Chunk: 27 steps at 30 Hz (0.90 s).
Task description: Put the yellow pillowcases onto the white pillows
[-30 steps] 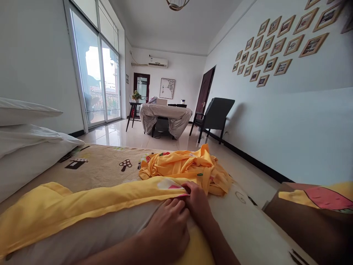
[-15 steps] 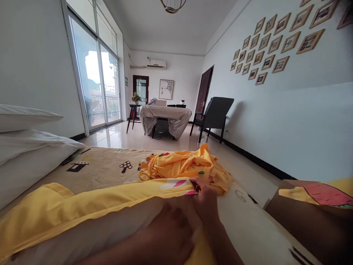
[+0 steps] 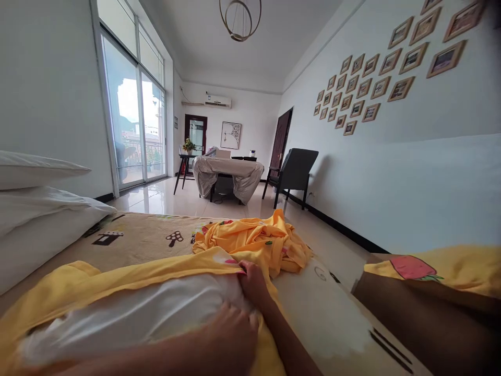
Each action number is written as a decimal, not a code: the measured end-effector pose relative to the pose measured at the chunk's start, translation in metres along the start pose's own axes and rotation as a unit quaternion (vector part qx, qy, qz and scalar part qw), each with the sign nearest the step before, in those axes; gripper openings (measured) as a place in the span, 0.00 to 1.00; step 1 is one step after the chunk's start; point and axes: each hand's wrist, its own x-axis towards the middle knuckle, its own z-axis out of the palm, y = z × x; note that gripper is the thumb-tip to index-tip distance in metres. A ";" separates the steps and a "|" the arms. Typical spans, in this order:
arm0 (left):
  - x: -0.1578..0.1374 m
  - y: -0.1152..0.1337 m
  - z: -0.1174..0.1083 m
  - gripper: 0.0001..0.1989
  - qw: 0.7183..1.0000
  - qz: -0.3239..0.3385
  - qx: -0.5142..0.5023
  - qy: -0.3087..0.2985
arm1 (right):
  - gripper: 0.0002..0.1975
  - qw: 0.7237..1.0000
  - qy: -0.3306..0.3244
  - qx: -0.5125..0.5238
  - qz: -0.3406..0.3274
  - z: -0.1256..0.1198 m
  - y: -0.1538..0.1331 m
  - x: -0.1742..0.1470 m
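Observation:
A yellow pillowcase (image 3: 129, 278) with a pink print lies across the bed in front of me, its opening facing me. Inside that opening shows a white pillow (image 3: 144, 305). My right hand (image 3: 253, 284) pinches the upper edge of the pillowcase near its right end. Just below it, my left hand (image 3: 233, 331) is closed in a fist on the right end of the pillow, with knuckles up. The left fingertips are hidden, and my left forearm crosses in front of the pillow's lower side.
Crumpled yellow cloth (image 3: 250, 237) lies beyond my hands on a beige blanket (image 3: 144, 237) with dark prints. White pillows (image 3: 43, 209) are stacked at left. Strawberry-print yellow cloth (image 3: 465, 266) is at right. Farther off stand a covered table (image 3: 230, 166) and a dark chair (image 3: 295, 175).
The pillowcase opening is wider, and more of the white pillow shows. Both hands appear a little farther left. My view has tilted up slightly.

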 end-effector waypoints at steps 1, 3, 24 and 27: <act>-0.005 -0.002 -0.006 0.15 1.000 -0.001 0.008 0.012 | 0.12 1.000 -0.010 0.000 -0.007 -0.006 -0.005 -0.002; -0.014 -0.010 -0.021 0.14 0.999 -0.017 -0.004 0.040 | 0.11 0.999 -0.032 0.006 -0.026 -0.020 -0.019 -0.004; -0.051 0.028 -0.084 0.07 0.992 0.085 0.004 0.094 | 0.08 0.925 -0.240 -0.294 0.014 -0.127 -0.120 -0.027; -0.037 0.036 -0.056 0.12 0.968 0.129 0.167 0.137 | 0.07 0.930 -0.200 -0.304 0.046 -0.114 -0.096 -0.035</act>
